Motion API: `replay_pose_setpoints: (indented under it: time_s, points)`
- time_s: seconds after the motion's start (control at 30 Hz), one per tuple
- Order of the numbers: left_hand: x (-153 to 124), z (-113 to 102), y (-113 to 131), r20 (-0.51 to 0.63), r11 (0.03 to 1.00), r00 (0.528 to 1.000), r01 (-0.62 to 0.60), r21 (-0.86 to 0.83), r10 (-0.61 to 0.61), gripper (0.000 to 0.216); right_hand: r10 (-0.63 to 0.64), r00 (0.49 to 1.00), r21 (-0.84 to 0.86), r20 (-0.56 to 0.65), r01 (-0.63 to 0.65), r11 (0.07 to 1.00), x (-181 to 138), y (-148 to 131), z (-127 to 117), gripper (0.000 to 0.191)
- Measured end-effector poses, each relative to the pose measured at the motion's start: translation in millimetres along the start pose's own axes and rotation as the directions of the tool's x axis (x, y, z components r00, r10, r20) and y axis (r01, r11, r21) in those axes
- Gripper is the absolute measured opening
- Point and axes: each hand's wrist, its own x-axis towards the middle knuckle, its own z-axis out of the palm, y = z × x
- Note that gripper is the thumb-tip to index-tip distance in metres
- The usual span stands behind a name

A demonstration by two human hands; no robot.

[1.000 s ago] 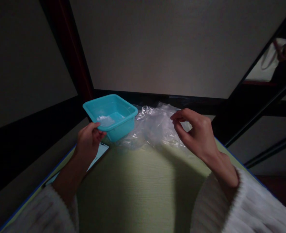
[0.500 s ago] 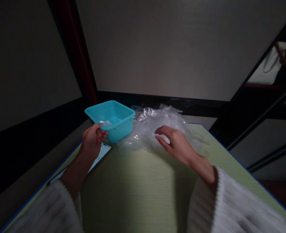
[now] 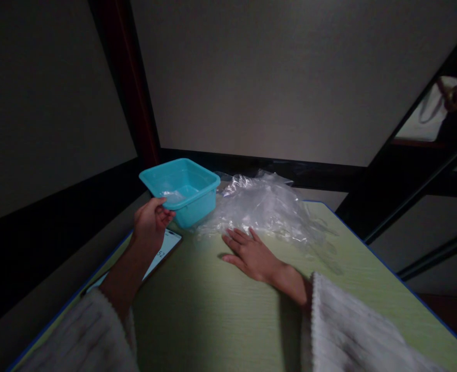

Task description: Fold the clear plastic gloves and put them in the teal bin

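My left hand (image 3: pixel 151 222) grips the near rim of a turquoise plastic tub (image 3: pixel 182 190) at the table's far left; something clear and crumpled lies inside the tub. My right hand (image 3: pixel 249 253) lies flat on the green tabletop (image 3: pixel 228 315), fingers stretched out, empty, just in front of a heap of clear plastic bags (image 3: pixel 265 209). Its fingertips reach the near edge of the heap. Both arms wear white knitted sleeves.
A flat screen device (image 3: pixel 162 253) lies on the table under my left wrist. The table has a blue edge and ends close to a pale wall. A dark red post stands behind the tub. A pale bag (image 3: pixel 431 111) hangs at the far right.
My right hand came down from above the plastic bags, moved left and towards me, and now lies flat on the table. The left hand kept its hold on the tub.
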Motion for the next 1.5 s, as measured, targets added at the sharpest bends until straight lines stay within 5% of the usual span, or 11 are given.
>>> replay_pose_setpoints:
  time_s: [0.1,0.2,0.33,0.53,0.67,0.83,0.93,1.07,1.5]
  points:
    - [0,-1,-2,0.005,1.000,1.000,-0.007,-0.007,0.007,0.031,0.065,0.998,-0.005,-0.006,-0.065,0.998,1,3,0,0.060]
    - [0,-1,-3,-0.007,1.000,1.000,-0.023,-0.017,0.023,0.009,0.115,0.993,-0.003,-0.013,-0.115,0.993,1,5,-2,0.061]
    - [-1,0,-4,-0.019,0.999,0.999,-0.034,-0.019,0.034,0.030,0.142,0.990,0.002,-0.019,-0.142,0.990,-1,6,-5,0.059]
    - [0,0,-5,-0.021,0.999,1.000,0.007,0.032,-0.006,0.009,0.140,0.990,0.001,-0.025,-0.140,0.990,-2,5,-7,0.059]
    - [2,-1,-7,-0.010,0.998,1.000,0.030,0.059,-0.030,0.032,0.140,0.990,-0.004,-0.023,-0.140,0.990,-2,4,-8,0.058]
    - [6,-1,-10,-0.008,0.998,0.999,0.038,0.059,-0.037,0.028,0.134,0.991,-0.013,-0.016,-0.134,0.991,-3,4,-9,0.058]
    - [7,-1,-12,-0.014,0.999,1.000,0.024,0.043,-0.023,0.009,0.131,0.991,-0.014,-0.017,-0.131,0.991,-3,5,-8,0.058]
    - [5,-1,-13,-0.009,1.000,1.000,0.001,0.018,-0.001,0.026,0.127,0.992,-0.013,-0.024,-0.127,0.992,-3,6,-8,0.057]
    - [7,-1,-16,-0.001,1.000,1.000,0.012,0.029,-0.012,0.022,0.093,0.990,0.010,-0.101,-0.092,0.996,-3,7,-5,0.050]
